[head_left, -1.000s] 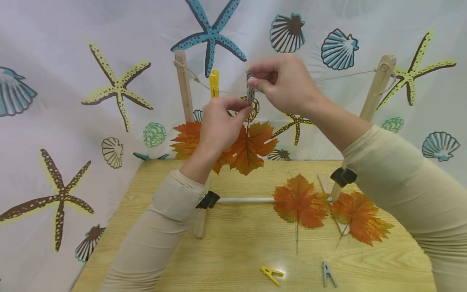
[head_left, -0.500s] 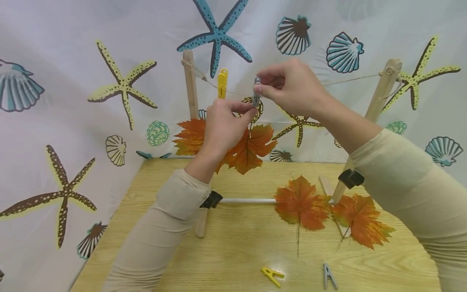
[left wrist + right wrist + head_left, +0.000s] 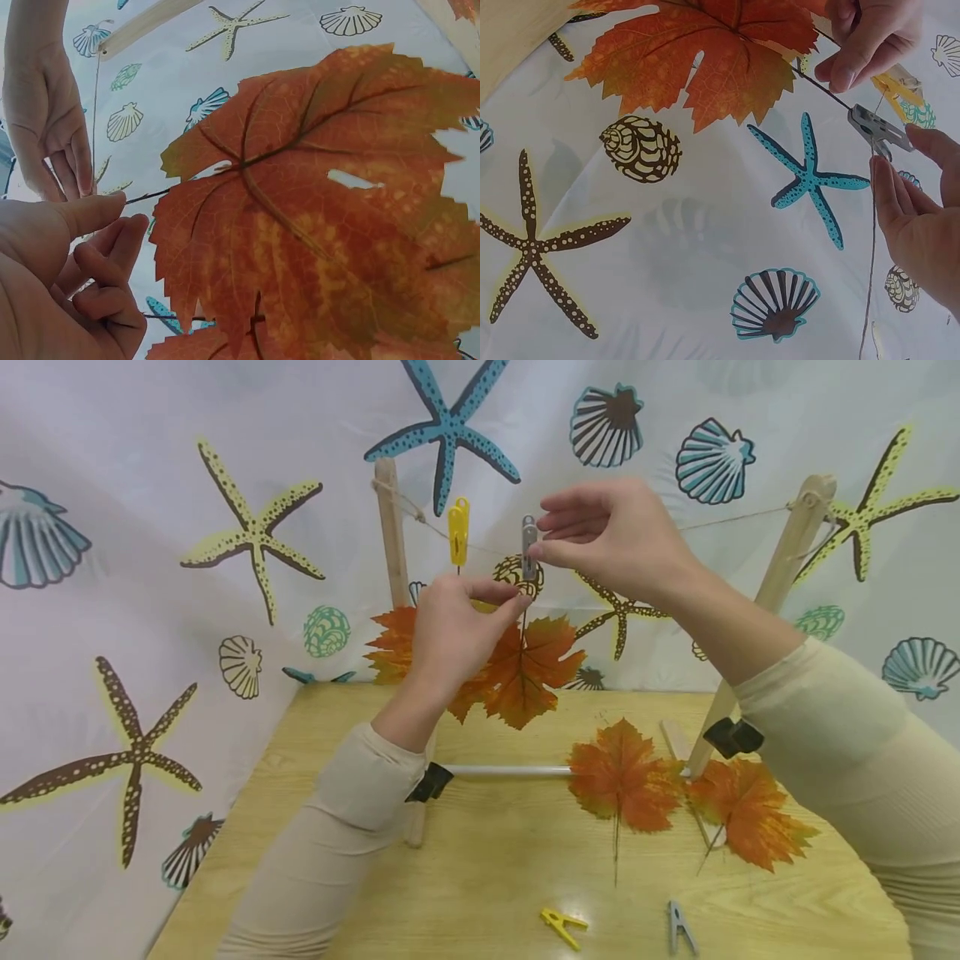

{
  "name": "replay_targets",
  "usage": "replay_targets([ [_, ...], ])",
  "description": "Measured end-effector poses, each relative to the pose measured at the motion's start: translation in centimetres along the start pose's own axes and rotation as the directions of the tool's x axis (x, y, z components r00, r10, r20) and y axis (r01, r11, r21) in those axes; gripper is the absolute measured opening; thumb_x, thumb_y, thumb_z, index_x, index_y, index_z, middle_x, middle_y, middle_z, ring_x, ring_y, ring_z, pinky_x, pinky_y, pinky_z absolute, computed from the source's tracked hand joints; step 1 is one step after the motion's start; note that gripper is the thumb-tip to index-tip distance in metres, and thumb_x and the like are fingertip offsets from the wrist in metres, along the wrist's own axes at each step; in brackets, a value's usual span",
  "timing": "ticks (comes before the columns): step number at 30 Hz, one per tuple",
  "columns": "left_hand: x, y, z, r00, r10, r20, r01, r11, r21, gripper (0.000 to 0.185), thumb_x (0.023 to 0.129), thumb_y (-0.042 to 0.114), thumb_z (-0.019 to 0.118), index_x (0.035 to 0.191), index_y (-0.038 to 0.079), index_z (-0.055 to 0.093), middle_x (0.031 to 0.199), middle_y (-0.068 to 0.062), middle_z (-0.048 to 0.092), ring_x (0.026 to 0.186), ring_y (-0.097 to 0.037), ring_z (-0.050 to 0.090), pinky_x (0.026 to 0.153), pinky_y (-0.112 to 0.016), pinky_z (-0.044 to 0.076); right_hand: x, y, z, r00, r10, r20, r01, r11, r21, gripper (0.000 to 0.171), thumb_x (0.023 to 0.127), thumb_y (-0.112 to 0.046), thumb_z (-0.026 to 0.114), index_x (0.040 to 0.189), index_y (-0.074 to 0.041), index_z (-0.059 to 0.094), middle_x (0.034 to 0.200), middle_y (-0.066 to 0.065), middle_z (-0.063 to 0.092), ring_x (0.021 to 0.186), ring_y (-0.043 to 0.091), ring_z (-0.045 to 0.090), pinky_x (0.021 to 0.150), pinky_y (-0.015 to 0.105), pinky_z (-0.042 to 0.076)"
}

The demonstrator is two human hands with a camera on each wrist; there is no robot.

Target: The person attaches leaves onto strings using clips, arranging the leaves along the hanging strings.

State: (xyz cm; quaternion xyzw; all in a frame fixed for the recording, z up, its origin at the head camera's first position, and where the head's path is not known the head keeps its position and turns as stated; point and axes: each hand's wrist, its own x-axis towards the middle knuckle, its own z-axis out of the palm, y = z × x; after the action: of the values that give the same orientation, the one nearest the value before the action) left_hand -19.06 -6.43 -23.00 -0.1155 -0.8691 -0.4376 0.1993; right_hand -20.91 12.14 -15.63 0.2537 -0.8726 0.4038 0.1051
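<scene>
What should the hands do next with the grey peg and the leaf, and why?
Probably let go gently. The grey peg already sits on the string, with the leaf hanging below. The right hand barely touches the peg; the left hand pinches the stem.

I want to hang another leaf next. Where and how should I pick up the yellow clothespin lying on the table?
Pinch the yellow clothespin by its two splayed legs, which point right, coming straight down from above. It lies flat on the table with free space all round, so squeezing those legs should open its tip.
</scene>
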Motion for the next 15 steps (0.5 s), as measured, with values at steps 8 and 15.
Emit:
replay_targets([
  [8, -1.0, -0.1, -0.9, 0.999, 0.004, 0.049, -0.003, 1.0, -0.011, 0.022, 0.09, 0.03, 0.076, 0.103, 0.013, 0.081, 0.1, -0.002, 0.078, 0.085, -0.018, 0.059, 0.062, -0.029, 0.046, -0.6, 0.7, 0.2, 0.993, -0.103, -0.053, 0.107, 0.99, 0.091, 0.041, 0.09, -0.017, 0.075, 0.127, -0.005, 0.065, 0.118, 0.011, 0.072, 0.105, 0.015, 0.07, 0.093, 0.025, 0.054],
  [15, -1.7, -1.1, -0.8, 0.99, -0.011, 0.14, 0.018, 0.999, -0.045, 0.021, 0.089, 0.029, 0.077, 0.103, 0.014, 0.081, 0.101, 0.001, 0.077, 0.081, -0.015, 0.063, 0.063, -0.028, 0.05, -1.7, 1.5, 0.6, 0.988, -0.114, -0.102, 0.128, 0.98, 0.155, 0.041, 0.09, -0.017, 0.075, 0.129, -0.007, 0.065, 0.116, 0.01, 0.073, 0.104, 0.012, 0.07, 0.091, 0.022, 0.054],
])
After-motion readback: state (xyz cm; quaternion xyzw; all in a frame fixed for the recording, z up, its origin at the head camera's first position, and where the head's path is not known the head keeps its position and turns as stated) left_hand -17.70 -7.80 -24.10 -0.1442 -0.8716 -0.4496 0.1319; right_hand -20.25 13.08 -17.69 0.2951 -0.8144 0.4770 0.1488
